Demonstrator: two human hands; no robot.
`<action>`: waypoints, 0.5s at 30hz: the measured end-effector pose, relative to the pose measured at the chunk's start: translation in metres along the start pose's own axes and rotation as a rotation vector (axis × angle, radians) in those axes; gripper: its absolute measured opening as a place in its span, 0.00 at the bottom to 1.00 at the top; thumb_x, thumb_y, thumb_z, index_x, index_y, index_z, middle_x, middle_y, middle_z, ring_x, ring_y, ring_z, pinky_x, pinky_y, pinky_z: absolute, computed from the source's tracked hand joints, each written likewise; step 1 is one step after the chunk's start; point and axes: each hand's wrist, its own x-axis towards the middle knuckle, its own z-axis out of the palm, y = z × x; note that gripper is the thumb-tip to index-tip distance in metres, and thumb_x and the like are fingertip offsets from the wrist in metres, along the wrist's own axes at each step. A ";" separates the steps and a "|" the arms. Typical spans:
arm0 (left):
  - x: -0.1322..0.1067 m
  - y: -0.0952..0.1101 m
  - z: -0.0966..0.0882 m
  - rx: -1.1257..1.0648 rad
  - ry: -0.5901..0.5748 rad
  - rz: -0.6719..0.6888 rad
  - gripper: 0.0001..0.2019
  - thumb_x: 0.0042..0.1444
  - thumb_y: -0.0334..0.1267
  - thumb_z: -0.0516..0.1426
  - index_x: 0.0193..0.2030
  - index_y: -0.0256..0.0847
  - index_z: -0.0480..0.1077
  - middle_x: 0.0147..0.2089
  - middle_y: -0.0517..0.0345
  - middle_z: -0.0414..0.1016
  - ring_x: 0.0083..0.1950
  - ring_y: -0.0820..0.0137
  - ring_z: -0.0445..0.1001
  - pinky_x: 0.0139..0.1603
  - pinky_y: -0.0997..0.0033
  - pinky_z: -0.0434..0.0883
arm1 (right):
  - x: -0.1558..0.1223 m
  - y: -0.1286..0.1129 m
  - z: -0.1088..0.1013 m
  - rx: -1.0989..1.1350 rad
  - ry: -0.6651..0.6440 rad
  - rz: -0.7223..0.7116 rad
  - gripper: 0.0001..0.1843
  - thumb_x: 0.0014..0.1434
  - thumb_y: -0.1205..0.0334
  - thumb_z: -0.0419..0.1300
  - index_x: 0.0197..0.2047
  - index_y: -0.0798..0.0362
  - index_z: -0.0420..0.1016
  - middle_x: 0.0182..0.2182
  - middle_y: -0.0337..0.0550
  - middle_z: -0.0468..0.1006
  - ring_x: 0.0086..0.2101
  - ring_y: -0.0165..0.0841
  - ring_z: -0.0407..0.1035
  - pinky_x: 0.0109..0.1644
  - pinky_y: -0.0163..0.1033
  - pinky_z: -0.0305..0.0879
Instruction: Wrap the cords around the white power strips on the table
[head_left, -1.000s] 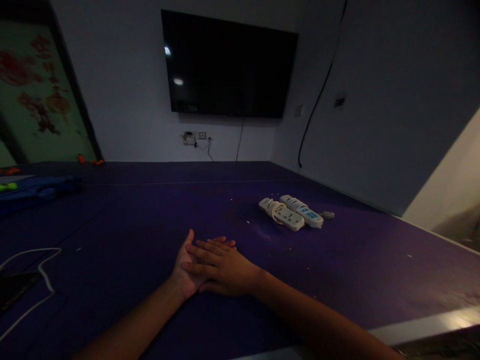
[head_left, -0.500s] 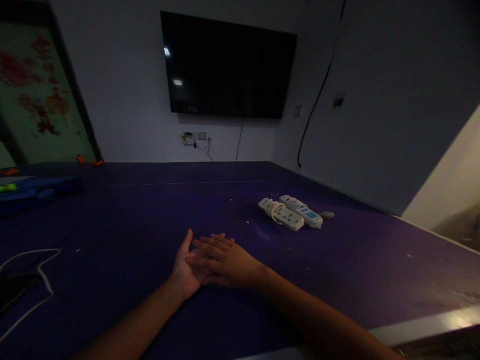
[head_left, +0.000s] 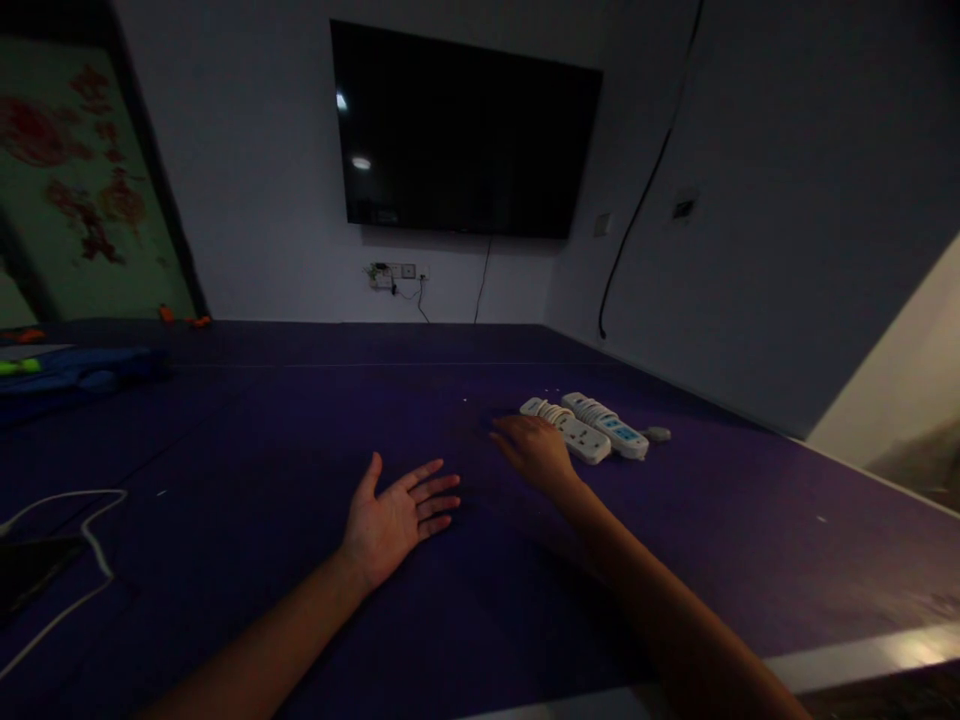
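My left hand lies palm up on the dark purple table, fingers spread and holding nothing. My right hand is stretched forward over the table, palm down, fingers extended, just left of two white power strips. The nearer power strip has its cord wound around it and lies right beside my right fingers. The second power strip, with blue markings, lies alongside it to the right.
A small grey object sits right of the strips. A white cable and a dark flat item lie at the left. Blue things rest far left. A black screen hangs on the wall above sockets.
My right hand lifted off my left palm and moved forward and right to the nearer power strip. My left hand stayed in place, now uncovered.
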 end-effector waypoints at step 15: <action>0.001 -0.001 -0.002 0.034 0.037 -0.009 0.36 0.59 0.59 0.37 0.54 0.27 0.65 0.46 0.36 0.74 0.40 0.58 0.75 0.40 0.60 0.69 | -0.025 0.081 0.006 -0.279 -0.247 0.709 0.41 0.49 0.40 0.58 0.62 0.48 0.55 0.50 0.55 0.70 0.48 0.52 0.64 0.45 0.51 0.58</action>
